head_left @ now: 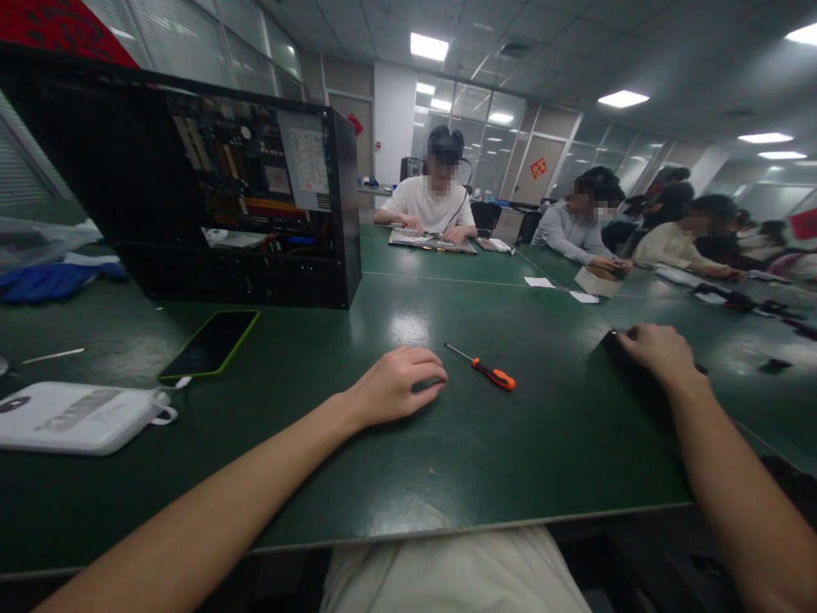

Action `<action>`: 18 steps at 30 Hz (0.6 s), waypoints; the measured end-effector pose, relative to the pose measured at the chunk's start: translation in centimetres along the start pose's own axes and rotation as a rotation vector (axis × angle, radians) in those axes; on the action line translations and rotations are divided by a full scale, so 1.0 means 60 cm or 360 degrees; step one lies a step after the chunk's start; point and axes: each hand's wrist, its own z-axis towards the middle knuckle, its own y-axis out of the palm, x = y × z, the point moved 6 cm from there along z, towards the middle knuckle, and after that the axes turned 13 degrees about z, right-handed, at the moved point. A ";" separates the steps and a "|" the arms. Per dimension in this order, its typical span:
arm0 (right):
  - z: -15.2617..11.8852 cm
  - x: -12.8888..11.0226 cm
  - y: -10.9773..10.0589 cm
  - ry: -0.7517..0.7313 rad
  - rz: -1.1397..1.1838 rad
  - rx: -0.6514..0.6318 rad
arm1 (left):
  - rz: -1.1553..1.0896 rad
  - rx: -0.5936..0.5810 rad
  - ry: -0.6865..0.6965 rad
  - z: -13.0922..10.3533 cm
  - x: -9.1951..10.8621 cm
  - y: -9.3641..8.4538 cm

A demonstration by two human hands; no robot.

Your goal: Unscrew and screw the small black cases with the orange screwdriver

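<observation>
My left hand [403,381] rests on the green table, its fingers loosely bent and the thumb apart from them, with nothing visible in it. Just to its right lies a screwdriver [495,375] with an orange and black handle, its shaft pointing up and left. Over at the right, my right hand [660,351] is closed on a dark, flat, elongated object [614,342] lying on the table. The hand covers much of that object, so its kind does not show. Its fingers are partly hidden from view.
An open black computer case [348,213] stands at the left. A phone [214,342], a white power bank [82,417] and blue gloves [51,279] lie near it. Across the table a person in white [440,200] works; others sit at the right by an open cardboard box [598,282].
</observation>
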 end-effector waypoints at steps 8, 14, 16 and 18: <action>-0.004 -0.003 0.005 -0.0001 -0.0082 0.0013 | 0.0021 -0.0034 0.0021 0.001 0.002 0.001; -0.001 0.000 0.010 0.0038 -0.0141 -0.0006 | 0.0059 -0.0018 0.0056 0.002 0.004 0.000; -0.001 0.000 0.015 0.0050 -0.0162 -0.0015 | 0.0068 -0.0002 0.0072 0.001 0.005 0.000; -0.003 0.002 0.023 0.0055 -0.0183 -0.0032 | 0.0078 0.0022 0.0091 0.000 0.006 -0.001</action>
